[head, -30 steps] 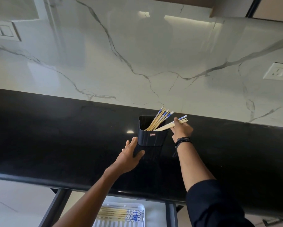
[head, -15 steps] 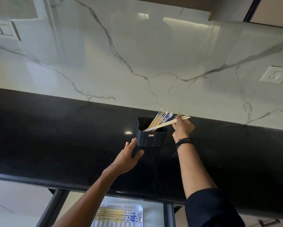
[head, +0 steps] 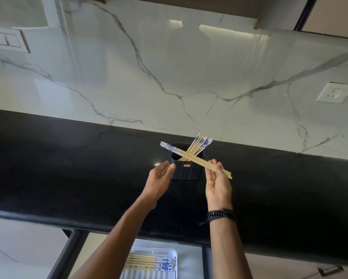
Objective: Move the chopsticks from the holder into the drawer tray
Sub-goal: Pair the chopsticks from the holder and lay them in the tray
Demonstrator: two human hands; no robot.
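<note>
A black holder stands on the black counter near the marble wall, with several bamboo chopsticks leaning out of it to the right. My right hand pinches a small bundle of chopsticks near their plain ends; the bundle lies level in front of the holder's mouth, blue-patterned ends pointing left. My left hand hovers with relaxed fingers at the holder's left side, thumb close to its wall. Below the counter edge, the white drawer tray holds several chopsticks laid side by side.
The black counter runs the full width, its front edge over the open drawer. A switch plate and a socket sit on the marble backsplash. A cabinet handle shows at the lower right.
My right hand has pulled the bundle of chopsticks out of the holder and swung it round, patterned ends now to the left. My left hand has risen beside the holder.
</note>
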